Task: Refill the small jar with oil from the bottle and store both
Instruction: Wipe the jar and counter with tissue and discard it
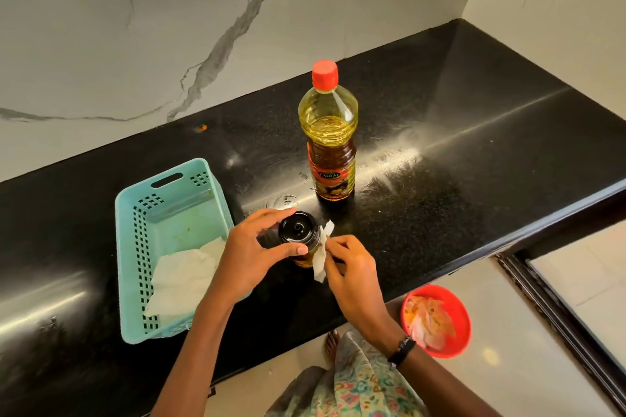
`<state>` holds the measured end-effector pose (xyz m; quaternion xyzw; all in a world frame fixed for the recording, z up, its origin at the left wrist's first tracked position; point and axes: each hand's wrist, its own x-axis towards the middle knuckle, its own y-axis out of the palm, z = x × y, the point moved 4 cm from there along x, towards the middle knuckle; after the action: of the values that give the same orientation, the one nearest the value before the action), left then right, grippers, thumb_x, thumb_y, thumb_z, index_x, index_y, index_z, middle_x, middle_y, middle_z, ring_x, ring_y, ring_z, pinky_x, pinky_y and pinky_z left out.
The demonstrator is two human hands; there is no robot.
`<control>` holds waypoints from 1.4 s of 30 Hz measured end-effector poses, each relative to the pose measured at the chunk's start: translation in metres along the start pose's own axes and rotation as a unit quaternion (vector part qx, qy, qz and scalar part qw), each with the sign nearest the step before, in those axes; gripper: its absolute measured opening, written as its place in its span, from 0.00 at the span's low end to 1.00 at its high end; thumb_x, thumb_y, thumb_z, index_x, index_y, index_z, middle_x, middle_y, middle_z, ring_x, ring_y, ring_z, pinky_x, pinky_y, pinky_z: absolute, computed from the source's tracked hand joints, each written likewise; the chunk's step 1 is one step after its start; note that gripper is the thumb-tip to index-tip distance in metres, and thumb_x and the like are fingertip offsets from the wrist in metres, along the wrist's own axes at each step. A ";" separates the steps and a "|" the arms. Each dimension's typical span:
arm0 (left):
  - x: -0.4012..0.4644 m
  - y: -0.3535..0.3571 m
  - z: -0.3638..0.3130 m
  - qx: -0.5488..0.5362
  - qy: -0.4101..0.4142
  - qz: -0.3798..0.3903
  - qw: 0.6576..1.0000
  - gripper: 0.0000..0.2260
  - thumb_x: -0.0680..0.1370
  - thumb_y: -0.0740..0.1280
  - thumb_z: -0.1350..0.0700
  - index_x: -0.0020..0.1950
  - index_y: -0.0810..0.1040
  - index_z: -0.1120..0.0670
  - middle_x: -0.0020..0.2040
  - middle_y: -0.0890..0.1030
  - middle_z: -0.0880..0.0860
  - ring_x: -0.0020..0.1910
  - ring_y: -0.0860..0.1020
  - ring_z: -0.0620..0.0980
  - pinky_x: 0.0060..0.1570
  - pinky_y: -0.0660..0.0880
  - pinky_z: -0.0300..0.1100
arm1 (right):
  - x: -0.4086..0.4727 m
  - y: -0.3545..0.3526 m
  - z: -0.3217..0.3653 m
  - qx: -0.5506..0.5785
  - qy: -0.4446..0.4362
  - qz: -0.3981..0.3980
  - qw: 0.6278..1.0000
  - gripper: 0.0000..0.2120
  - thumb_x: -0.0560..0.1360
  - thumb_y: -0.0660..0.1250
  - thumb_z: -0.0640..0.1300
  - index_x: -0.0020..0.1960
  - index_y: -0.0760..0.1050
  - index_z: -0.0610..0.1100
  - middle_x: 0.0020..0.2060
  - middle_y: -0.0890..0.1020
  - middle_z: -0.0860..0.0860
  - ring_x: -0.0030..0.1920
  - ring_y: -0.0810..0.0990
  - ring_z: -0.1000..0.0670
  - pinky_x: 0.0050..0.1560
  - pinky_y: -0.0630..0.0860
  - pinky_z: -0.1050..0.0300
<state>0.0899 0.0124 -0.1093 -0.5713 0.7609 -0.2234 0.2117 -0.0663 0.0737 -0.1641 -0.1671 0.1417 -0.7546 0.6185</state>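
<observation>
Head view, looking down on a kitchen corner.

Counter: a black polished stone countertop [474, 152] runs along a white marble-patterned wall [135, 44]; bright streaks of glare cross its surface.

Small jar: the jar [299, 237] stands on the counter near the front edge, with a black lid on top; a little amber oil shows through the glass below the lid.

Left hand: the left hand [250, 254] is curled around the jar from the left, thumb on the near side of the lid and fingers on the far side, gripping it at lid level.

Right hand: the right hand [352, 274] pinches a white tissue [321, 256] between thumb and fingertips and presses it against the right side of the jar; a dark band sits on this wrist.

Oil bottle: the bottle [330, 139] stands upright behind the jar and slightly to the right, apart from both hands. Its red cap is on, it carries a red and yellow label, and the yellow oil reaches to about its shoulder.

Basket: a light blue perforated plastic basket [135, 247] lies to the left of the jar, just beside the left forearm; a crumpled white paper [183, 278] rests inside it.

Floor: below the counter edge, a red bin [454, 315] holding pale scraps stands on the light floor, to the right of the person's patterned clothing.
</observation>
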 end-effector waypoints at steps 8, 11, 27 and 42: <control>0.012 -0.005 -0.005 -0.010 0.004 0.061 0.998 0.27 0.61 0.77 0.48 0.60 0.80 0.46 0.55 0.80 0.42 0.57 0.76 0.39 0.62 0.71 0.41 | 0.019 0.001 -0.004 -0.075 -0.026 0.007 0.997 0.15 0.75 0.65 0.34 0.60 0.78 0.41 0.52 0.76 0.50 0.50 0.75 0.56 0.53 0.76 0.60; 0.015 -0.007 -0.005 -0.007 0.009 0.101 0.995 0.26 0.62 0.77 0.49 0.59 0.80 0.44 0.55 0.80 0.41 0.58 0.76 0.38 0.65 0.70 0.46 | 0.010 0.003 -0.015 -0.098 0.013 0.042 0.994 0.12 0.77 0.63 0.36 0.59 0.78 0.40 0.50 0.76 0.50 0.47 0.73 0.58 0.48 0.72 0.72; 0.035 -0.009 -0.013 0.017 0.056 0.278 0.959 0.25 0.66 0.78 0.57 0.62 0.79 0.46 0.57 0.79 0.42 0.61 0.74 0.42 0.61 0.70 0.35 | 0.002 0.000 -0.013 -0.031 0.058 0.040 0.997 0.11 0.78 0.62 0.38 0.58 0.78 0.42 0.51 0.76 0.53 0.46 0.76 0.59 0.47 0.72 0.73; 0.050 -0.011 -0.022 0.050 0.058 0.374 0.924 0.25 0.67 0.76 0.59 0.62 0.78 0.45 0.58 0.77 0.40 0.62 0.72 0.41 0.62 0.67 0.36 | 0.007 -0.003 -0.019 -0.019 0.063 0.036 0.997 0.13 0.75 0.65 0.34 0.57 0.81 0.44 0.47 0.78 0.53 0.46 0.77 0.59 0.45 0.72 0.73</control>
<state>0.0727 -0.0365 -0.0883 -0.2196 0.9180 -0.1982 0.2640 -0.0780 0.0678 -0.1794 -0.1256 0.2002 -0.7383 0.6317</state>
